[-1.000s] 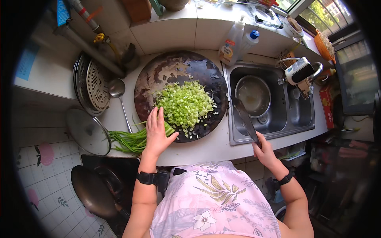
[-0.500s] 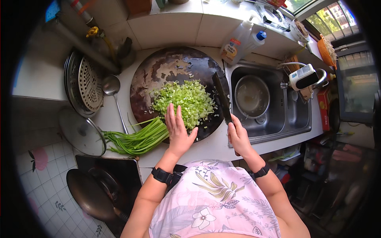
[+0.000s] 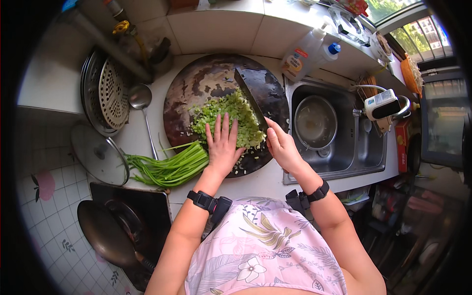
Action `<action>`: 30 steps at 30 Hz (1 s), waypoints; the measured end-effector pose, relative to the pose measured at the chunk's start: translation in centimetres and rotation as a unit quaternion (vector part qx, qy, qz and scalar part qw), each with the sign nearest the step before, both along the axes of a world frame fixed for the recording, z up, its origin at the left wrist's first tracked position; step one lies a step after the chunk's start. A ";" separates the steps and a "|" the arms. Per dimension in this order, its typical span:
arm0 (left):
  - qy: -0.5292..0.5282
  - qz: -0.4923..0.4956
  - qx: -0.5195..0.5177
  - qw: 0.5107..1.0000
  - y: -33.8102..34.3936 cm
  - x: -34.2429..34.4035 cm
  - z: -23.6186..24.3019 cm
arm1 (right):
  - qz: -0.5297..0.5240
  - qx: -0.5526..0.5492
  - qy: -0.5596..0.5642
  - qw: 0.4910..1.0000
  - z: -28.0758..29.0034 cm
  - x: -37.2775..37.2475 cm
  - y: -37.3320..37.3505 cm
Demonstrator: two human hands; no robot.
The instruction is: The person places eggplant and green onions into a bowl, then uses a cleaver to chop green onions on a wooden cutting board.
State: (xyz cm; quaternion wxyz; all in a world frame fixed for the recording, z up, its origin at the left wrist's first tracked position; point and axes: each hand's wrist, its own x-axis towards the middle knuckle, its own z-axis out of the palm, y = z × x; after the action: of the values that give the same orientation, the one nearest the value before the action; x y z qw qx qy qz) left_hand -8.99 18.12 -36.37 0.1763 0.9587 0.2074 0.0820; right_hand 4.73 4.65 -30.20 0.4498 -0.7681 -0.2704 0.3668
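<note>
A heap of chopped green stalks [image 3: 211, 110], pale and diced small, covers the middle of a round dark cutting board [image 3: 184, 78]. My left hand [image 3: 223, 145] lies with fingers spread on the heap's near side, holding nothing. In my right hand [image 3: 282, 146] is the handle of a kitchen knife [image 3: 250, 96]. Its wide dark blade stands along the heap's right side, touching the pieces. Left of my left hand, a bunch of long green stalks [image 3: 172, 164] rests partly on the board's edge and partly on the counter.
Right of the board is a steel sink [image 3: 346, 152] with a metal bowl [image 3: 315, 123] inside. Two bottles [image 3: 301, 56] stand behind it. On the left are a ladle [image 3: 141, 98], a glass lid [image 3: 98, 155], a perforated steamer plate [image 3: 113, 93] and a wok [image 3: 105, 236].
The knife has moved left from the board's right edge against the chopped heap. My left hand has shifted slightly right, its fingers spreading wider. The view has shifted a little.
</note>
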 end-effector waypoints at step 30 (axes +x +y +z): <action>-0.192 0.294 -0.069 0.934 -0.5 2.1 -3.9 | 0.078 -0.023 -0.062 0.995 0.1 1.0 2.1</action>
State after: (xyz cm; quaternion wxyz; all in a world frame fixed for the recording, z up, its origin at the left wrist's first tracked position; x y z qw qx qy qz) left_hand -6.92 17.60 -40.30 0.2464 0.8063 0.4474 0.2983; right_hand 5.72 6.74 -30.11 0.3847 -0.7759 -0.3487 0.3583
